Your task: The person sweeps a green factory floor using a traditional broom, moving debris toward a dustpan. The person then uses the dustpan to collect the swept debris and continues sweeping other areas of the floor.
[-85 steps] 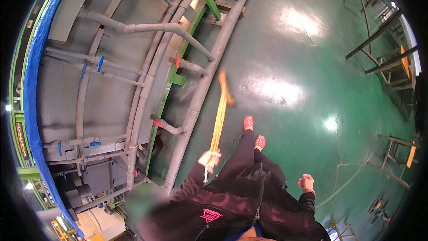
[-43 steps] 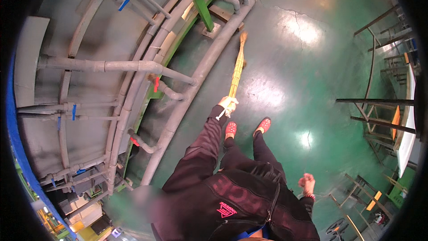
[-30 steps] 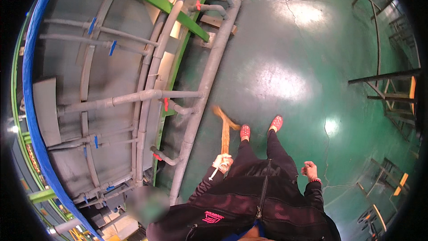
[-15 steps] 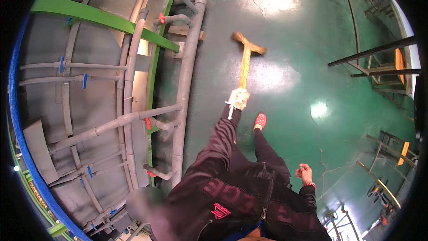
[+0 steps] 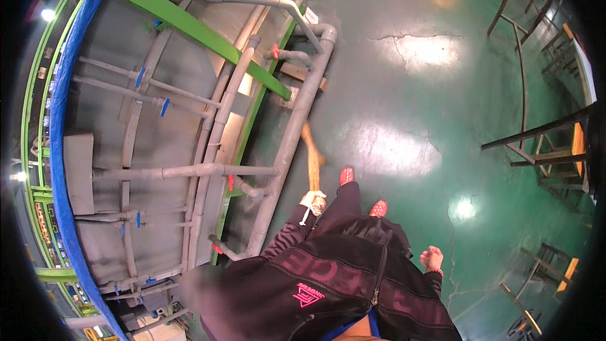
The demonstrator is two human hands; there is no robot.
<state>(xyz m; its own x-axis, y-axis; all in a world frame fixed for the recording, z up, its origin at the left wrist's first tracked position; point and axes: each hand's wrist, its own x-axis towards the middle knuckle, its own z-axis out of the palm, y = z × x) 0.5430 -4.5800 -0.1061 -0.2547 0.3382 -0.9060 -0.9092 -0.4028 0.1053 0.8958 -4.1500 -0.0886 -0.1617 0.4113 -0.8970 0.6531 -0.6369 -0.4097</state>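
In my left hand point(image 5: 312, 200) is the handle of a T-shaped tool point(image 5: 314, 167) in yellow-brown, its surface looking wrapped. My fingers are closed round the grip, and a white cord hangs at the wrist. The tool points away from me, with its crosspiece low beside the thick grey pipe; one end of the crosspiece meets the pipe's edge in the picture, and I cannot tell if they touch. My right hand point(image 5: 432, 259), a red band at its wrist, hangs at my side. Its fingers are loosely curled and a little apart, with nothing seen in them.
Grey pipes point(image 5: 297, 126) with red valve handles point(image 5: 275, 51) run along the left, by large grey tanks and a green beam point(image 5: 183, 31). Dark metal frames point(image 5: 536, 136) stand at the right. The green floor point(image 5: 391, 215) is shiny and cracked; my feet wear red shoes.
My left hand has drawn back toward me and left, bringing the tool close to the pipe. The pipes have shifted right in view, and both shoes now show.
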